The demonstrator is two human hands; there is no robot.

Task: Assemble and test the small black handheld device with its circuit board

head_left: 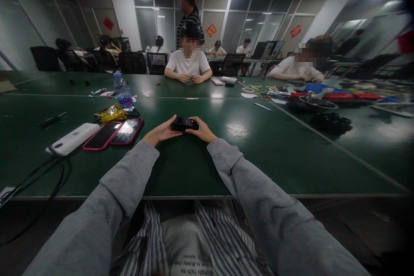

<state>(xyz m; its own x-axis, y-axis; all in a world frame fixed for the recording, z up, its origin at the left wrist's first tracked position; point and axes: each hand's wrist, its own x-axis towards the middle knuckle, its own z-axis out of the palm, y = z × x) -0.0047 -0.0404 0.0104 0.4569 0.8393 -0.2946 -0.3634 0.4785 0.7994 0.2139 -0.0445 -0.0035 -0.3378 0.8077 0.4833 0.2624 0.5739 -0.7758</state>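
Observation:
Between my two hands, above the green table (187,172), is a small black box-shaped device (181,124); its exact kind does not show. My left hand (163,132) grips its left end, thumb at the near top edge and fingers reaching underneath. At the opposite end my right hand (203,130) is closed around the device's right side. Left of my left hand lie two dark-screened phones (127,131) with pink-red edges, side by side, one reflecting the ceiling light.
A white power bank (74,139) with black cables (60,177) lies at left. Behind the phones are a yellow wrapper (111,113) and a water bottle (123,92). A pen (263,107), a black bundle (331,123) and tangled cables (265,90) lie right. A person (188,62) sits opposite.

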